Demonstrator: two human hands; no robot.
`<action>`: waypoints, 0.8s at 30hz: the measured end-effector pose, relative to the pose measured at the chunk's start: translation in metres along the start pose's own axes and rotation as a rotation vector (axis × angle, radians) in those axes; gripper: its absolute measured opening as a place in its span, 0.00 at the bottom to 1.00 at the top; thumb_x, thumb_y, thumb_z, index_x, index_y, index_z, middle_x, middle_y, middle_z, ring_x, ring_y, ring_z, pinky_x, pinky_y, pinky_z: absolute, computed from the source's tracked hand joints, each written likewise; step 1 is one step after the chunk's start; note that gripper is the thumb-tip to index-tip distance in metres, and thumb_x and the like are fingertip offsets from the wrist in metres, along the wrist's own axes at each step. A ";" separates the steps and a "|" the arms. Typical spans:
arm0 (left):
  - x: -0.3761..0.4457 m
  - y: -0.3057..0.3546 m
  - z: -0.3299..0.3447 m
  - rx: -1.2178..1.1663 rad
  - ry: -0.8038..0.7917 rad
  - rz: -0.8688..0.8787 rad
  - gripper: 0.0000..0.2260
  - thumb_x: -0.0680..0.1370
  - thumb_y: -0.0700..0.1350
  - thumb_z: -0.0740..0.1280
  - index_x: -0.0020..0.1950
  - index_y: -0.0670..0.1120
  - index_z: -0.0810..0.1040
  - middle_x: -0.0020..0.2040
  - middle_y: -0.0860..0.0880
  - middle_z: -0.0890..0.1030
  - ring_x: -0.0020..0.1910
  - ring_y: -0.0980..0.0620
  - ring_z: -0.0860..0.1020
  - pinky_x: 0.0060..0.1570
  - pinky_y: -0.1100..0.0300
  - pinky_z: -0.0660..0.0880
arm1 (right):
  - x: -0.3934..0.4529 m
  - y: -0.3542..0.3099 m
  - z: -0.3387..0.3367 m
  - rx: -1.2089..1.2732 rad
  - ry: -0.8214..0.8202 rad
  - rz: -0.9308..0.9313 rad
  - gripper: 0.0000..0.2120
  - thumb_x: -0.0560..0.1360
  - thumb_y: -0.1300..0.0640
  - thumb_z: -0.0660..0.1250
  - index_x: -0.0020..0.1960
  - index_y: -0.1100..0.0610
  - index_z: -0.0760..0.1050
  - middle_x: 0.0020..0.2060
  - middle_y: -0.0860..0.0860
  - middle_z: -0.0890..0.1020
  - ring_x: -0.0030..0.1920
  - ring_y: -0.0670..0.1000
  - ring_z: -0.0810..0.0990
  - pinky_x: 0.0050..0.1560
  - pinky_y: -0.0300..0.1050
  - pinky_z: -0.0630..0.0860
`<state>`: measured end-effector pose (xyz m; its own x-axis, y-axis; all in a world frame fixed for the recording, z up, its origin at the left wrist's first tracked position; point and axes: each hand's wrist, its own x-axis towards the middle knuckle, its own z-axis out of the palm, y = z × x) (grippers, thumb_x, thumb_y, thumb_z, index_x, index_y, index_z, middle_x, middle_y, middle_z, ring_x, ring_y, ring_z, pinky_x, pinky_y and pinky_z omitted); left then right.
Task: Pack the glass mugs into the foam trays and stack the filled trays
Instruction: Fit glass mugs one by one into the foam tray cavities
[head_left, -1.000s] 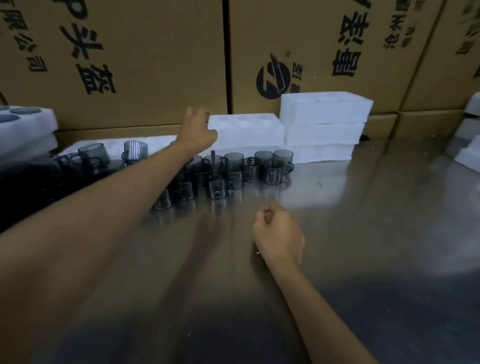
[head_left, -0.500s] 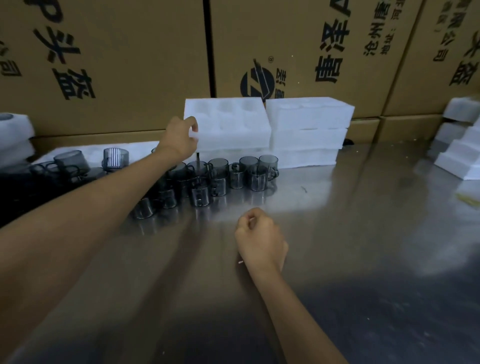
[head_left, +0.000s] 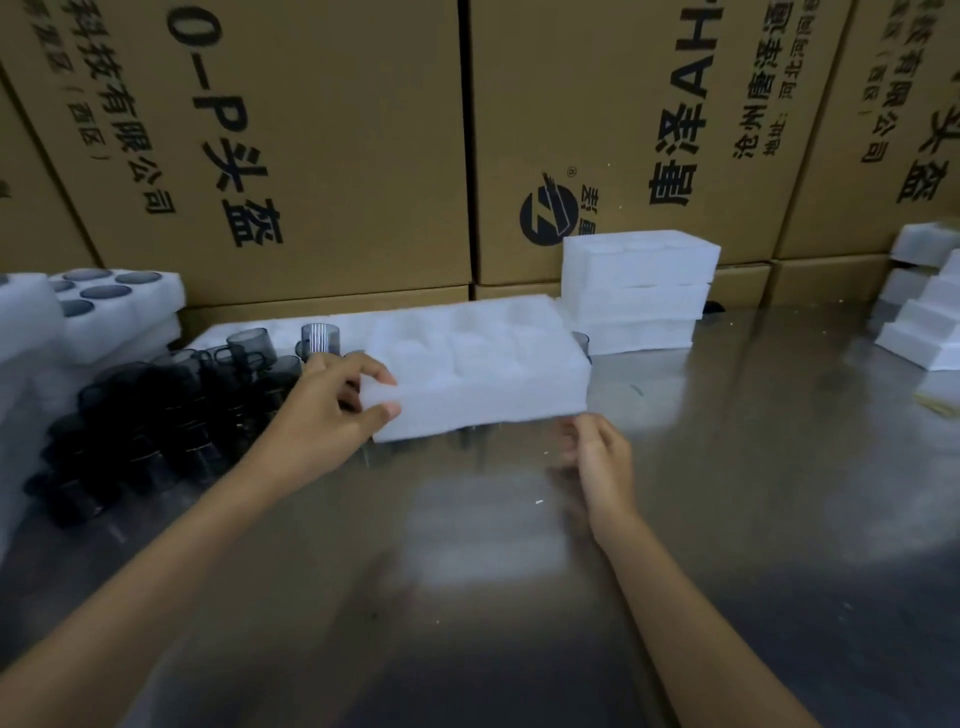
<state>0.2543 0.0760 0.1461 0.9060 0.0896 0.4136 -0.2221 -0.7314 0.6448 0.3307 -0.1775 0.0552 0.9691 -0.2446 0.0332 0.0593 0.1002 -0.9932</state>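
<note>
My left hand (head_left: 332, 402) grips the near left corner of an empty white foam tray (head_left: 483, 364) and holds it in the air above the row of mugs. The tray's round pockets face up. My right hand (head_left: 597, 457) hovers just under the tray's near right corner, fingers loosely curled and blurred, holding nothing. Several dark glass mugs (head_left: 171, 415) crowd the steel table (head_left: 519, 571) at the left; more of them are hidden behind the tray.
A filled foam tray stack (head_left: 119, 306) sits at the far left. Empty foam trays (head_left: 639, 291) are stacked at the back centre, and more foam pieces (head_left: 919, 322) lie at the right. Cardboard boxes (head_left: 311, 156) wall off the back.
My left hand has lifted the foam tray off the back stack and pulled it toward me over the mugs. My right hand has moved forward up to the tray's right corner.
</note>
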 end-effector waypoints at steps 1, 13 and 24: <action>-0.014 -0.001 -0.004 -0.022 -0.037 -0.022 0.10 0.74 0.43 0.74 0.47 0.59 0.79 0.52 0.48 0.70 0.46 0.55 0.78 0.46 0.75 0.71 | -0.001 -0.003 -0.001 0.003 -0.002 0.033 0.12 0.79 0.58 0.60 0.42 0.60 0.79 0.39 0.55 0.81 0.38 0.51 0.77 0.41 0.45 0.75; -0.060 -0.019 -0.023 -0.117 -0.169 -0.168 0.09 0.71 0.60 0.72 0.51 0.65 0.80 0.48 0.48 0.76 0.45 0.54 0.76 0.46 0.61 0.71 | -0.030 -0.022 -0.027 0.254 -0.136 0.160 0.12 0.79 0.59 0.64 0.61 0.61 0.78 0.66 0.62 0.77 0.67 0.57 0.76 0.70 0.50 0.69; 0.127 -0.052 0.032 0.244 -0.038 -0.270 0.28 0.78 0.45 0.65 0.77 0.52 0.61 0.75 0.40 0.61 0.65 0.43 0.73 0.56 0.59 0.67 | -0.011 -0.008 -0.026 0.023 -0.235 0.076 0.15 0.68 0.47 0.72 0.54 0.46 0.81 0.55 0.50 0.84 0.55 0.51 0.83 0.53 0.45 0.77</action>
<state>0.3920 0.1042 0.1445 0.9340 0.2798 0.2223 0.1153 -0.8248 0.5536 0.3136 -0.2006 0.0603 0.9999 -0.0049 -0.0136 -0.0128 0.1320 -0.9912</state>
